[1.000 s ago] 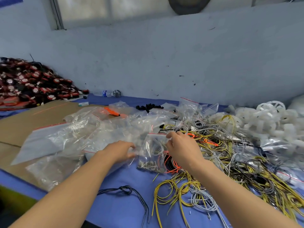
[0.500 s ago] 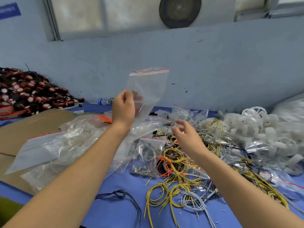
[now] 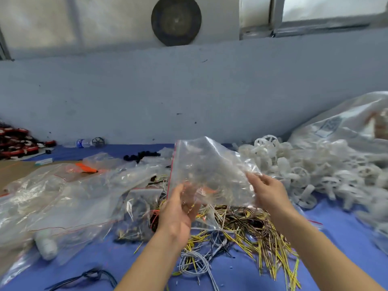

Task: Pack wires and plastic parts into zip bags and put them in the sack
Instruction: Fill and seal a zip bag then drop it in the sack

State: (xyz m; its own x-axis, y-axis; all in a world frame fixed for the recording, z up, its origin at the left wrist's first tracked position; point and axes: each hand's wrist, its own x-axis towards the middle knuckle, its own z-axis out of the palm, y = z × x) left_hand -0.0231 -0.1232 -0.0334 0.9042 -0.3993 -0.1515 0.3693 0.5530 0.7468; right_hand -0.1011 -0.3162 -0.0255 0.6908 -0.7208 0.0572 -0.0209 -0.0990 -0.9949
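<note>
Both hands hold one clear zip bag [image 3: 210,171] up over the wires [image 3: 241,225] at the middle of the blue cloth [image 3: 340,229]. The left hand [image 3: 178,213] grips the bag's lower left part, fingers curled into the plastic. The right hand [image 3: 269,193] pinches its right edge. The bag's red strip runs up its left side, and the bag looks empty. The wires, yellow, grey and dark, lie tangled just under it. White plastic parts [image 3: 304,173] are heaped to the right, against the sack [image 3: 344,127] at far right. Left of the hands lies a filled bag [image 3: 138,211], touching a heap of loose bags [image 3: 63,198] further left. A black cable [image 3: 90,277] lies at the near edge.
</note>
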